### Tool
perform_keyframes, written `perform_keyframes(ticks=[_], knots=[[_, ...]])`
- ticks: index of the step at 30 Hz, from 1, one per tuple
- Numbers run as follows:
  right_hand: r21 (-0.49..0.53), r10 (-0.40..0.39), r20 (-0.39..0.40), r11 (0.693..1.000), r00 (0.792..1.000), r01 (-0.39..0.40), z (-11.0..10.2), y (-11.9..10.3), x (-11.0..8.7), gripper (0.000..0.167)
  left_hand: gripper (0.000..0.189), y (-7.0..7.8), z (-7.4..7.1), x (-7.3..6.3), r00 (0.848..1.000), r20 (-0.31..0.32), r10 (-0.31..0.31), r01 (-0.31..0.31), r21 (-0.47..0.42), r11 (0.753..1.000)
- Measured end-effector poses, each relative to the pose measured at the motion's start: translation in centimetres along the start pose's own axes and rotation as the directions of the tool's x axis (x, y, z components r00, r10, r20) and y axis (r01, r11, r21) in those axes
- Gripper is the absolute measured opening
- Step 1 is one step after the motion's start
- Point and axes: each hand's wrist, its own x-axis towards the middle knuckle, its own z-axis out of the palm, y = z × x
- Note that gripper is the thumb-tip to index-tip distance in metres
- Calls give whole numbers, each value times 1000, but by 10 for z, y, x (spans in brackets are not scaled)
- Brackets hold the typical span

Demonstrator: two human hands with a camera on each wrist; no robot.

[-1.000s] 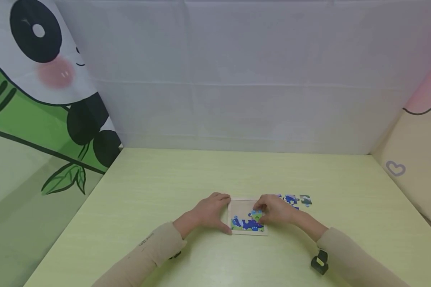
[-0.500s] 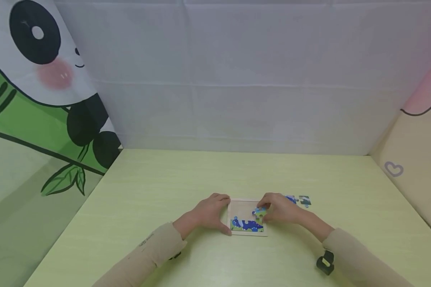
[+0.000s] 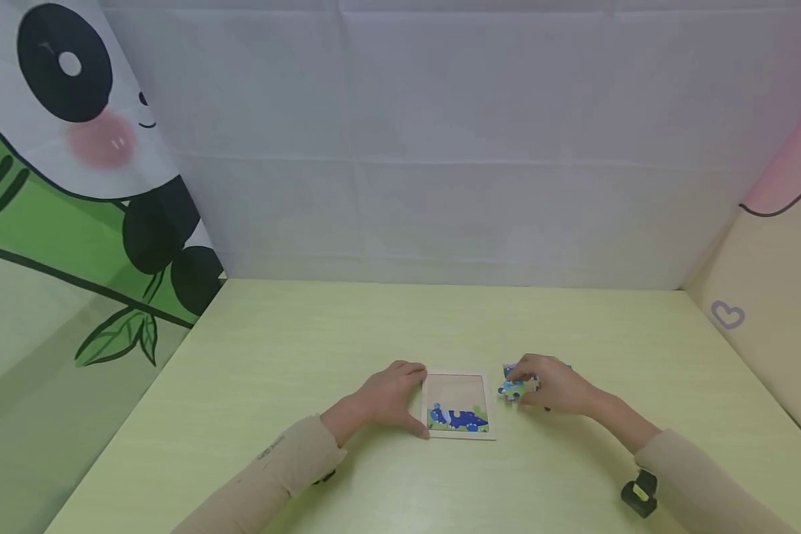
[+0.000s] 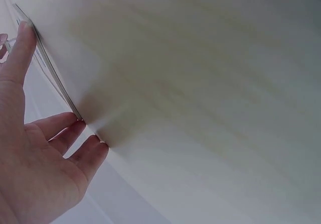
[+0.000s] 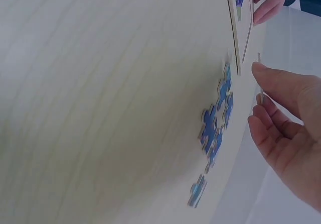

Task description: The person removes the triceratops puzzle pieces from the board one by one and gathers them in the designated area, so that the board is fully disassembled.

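Note:
A square wooden puzzle tray (image 3: pixel 457 436) lies on the table, with a blue dinosaur made of joined pieces (image 3: pixel 457 419) along its lower part. My left hand (image 3: pixel 394 398) holds the tray's left side, thumb at the near corner and fingertips at the far one; the left wrist view shows the tray's edge (image 4: pixel 56 78) between them. To the right of the tray, my right hand (image 3: pixel 557 384) pinches a green and light-blue puzzle piece (image 3: pixel 518 389) between thumb and fingers. In the right wrist view that piece appears edge-on, raised over the table.
Several loose blue puzzle pieces (image 5: pixel 210 128) lie under and behind the right hand, largely covered by it in the head view. One more piece (image 5: pixel 197 191) sits apart from the cluster. A white backdrop (image 3: pixel 440 208) stands along the table's far edge.
My right hand has lifted the green and light-blue piece from the tray's right side and carried it right, over the loose pieces. The left hand has stayed at the tray.

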Motion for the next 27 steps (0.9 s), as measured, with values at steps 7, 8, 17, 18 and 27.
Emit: perform_keyframes(ticks=[7,8,17,18,27], knots=[[-7,58,-35,998,998,-58,-12,19,-20,28,99,-1,1,1,1000,-5,-2,2,12,1000],[-8,62,-41,998,997,-62,-13,22,-23,29,99,-1,1,1,1000,-6,-1,1,13,1000],[-4,78,-99,997,992,-79,-19,48,-48,28,98,-1,0,-1,1000,-16,11,-11,2,1000],[-5,82,-102,997,991,-83,-20,50,-50,27,98,-1,0,-1,1000,-17,12,-12,6,1000],[16,97,-84,995,992,-96,-20,60,-58,28,99,-1,1,-1,1000,-18,15,-15,4,1000]])
